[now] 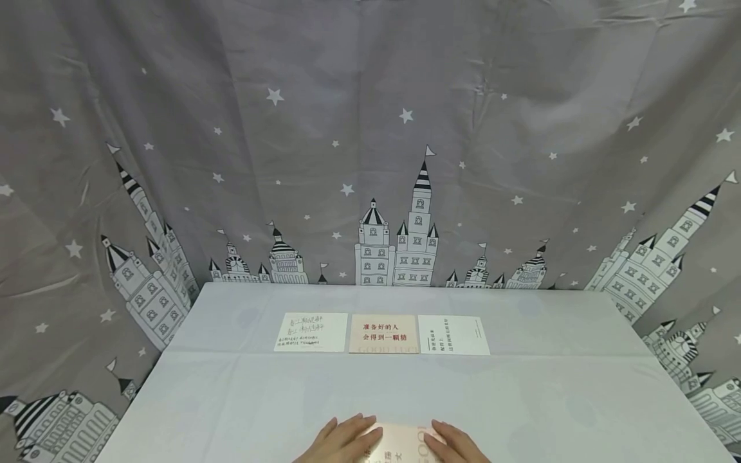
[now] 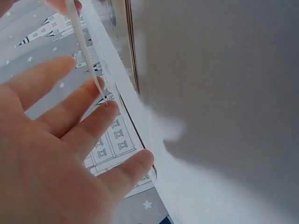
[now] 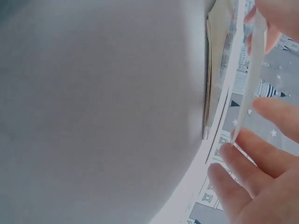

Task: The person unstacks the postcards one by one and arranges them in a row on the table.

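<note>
At the bottom middle of the head view, my left hand (image 1: 341,442) and right hand (image 1: 455,444) hold a pale pink card (image 1: 408,440) with printed characters between them, one hand at each side. Both wrist views show the card (image 2: 85,46) nearly edge-on, raised over the white tabletop, with fingertips at its edge. My other fingers are spread. Below it lies a small stack of cards (image 3: 212,70) with layered brown edges. The head view cuts off the lower part of the hands and the held card.
Farther back on the white table (image 1: 231,399), three cards lie side by side: a white one with handwriting (image 1: 311,332), a cream one with red characters (image 1: 384,334) and a white one with black print (image 1: 454,335). A grey castle-patterned curtain (image 1: 359,128) stands behind.
</note>
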